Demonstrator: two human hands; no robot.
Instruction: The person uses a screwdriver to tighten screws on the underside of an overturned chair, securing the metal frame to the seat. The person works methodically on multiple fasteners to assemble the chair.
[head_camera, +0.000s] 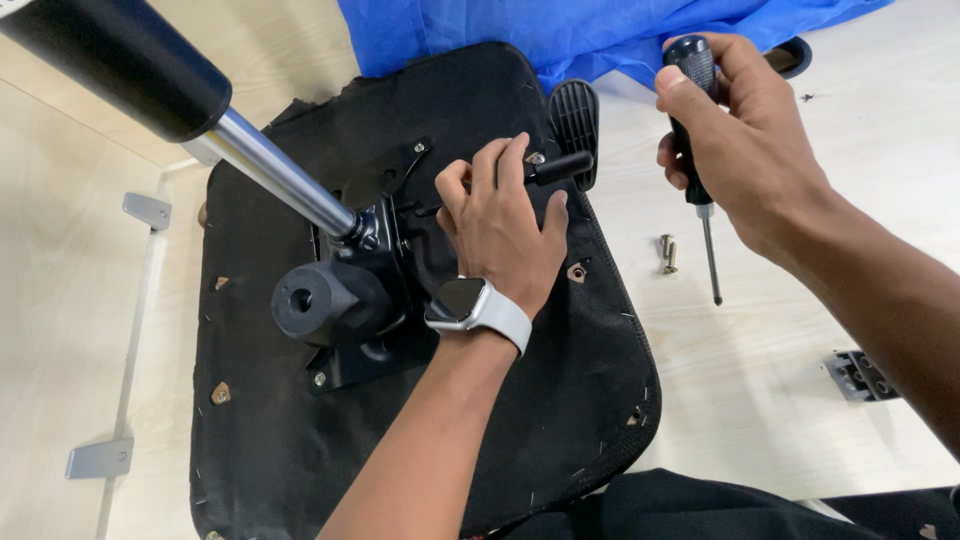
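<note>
At nine o'clock, two grey metal brackets (146, 209) sit on the pale floor beside an upturned black chair seat (260, 430). From eleven o'clock a black and chrome gas cylinder (270, 170) runs down into the black metal mechanism plate (360, 300) bolted at the seat's middle, with a round black knob (315, 298) below it. The left hand (500, 225), with a watch (470, 305) on its wrist, lies on the plate at centre, fingers curled shut around the black lever (560, 165). At three o'clock two loose bolts (667, 252) lie on the floor. At one o'clock the right hand (745, 140) is clamped on a black-handled screwdriver (700, 190), tip down, hanging above the floor and clear of the seat. This looks like the fastening stage: the plate is being steadied, and the next move likely needs a bolt picked up and set in a plate hole before the screwdriver comes across.
</note>
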